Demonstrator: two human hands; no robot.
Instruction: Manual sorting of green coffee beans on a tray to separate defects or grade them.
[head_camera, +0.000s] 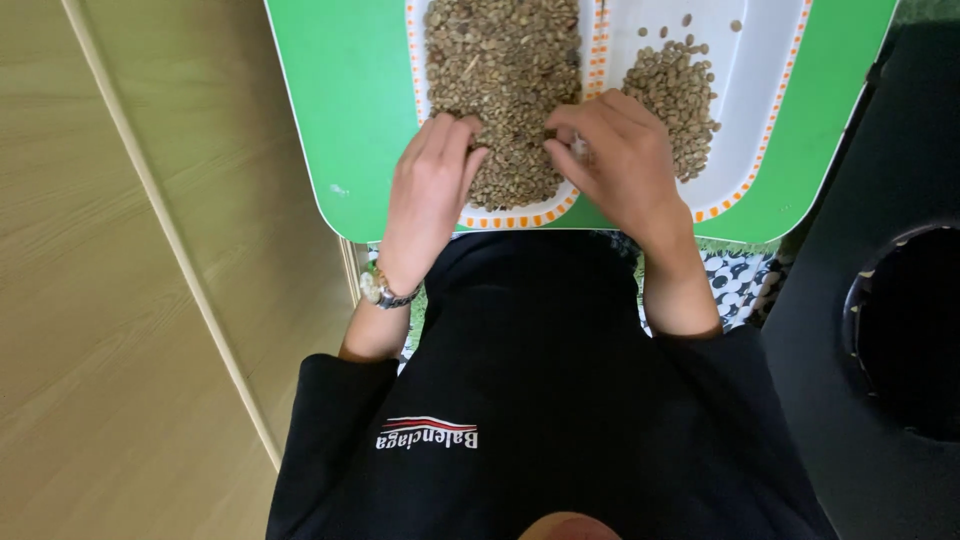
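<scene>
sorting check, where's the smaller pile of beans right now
In the head view, the smaller pile of beans lies in the right white tray on the green board, just beyond the right hand.

Two hands, the left hand (428, 190) and right hand (622, 165), are showing. Two white trays (755, 120) are sitting on one green tray (345, 110), holding two bean piles (505, 85).

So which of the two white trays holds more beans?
The left white orange-trimmed tray, under both hands: beans nearly cover it. The right white tray holds one small pile.
</scene>
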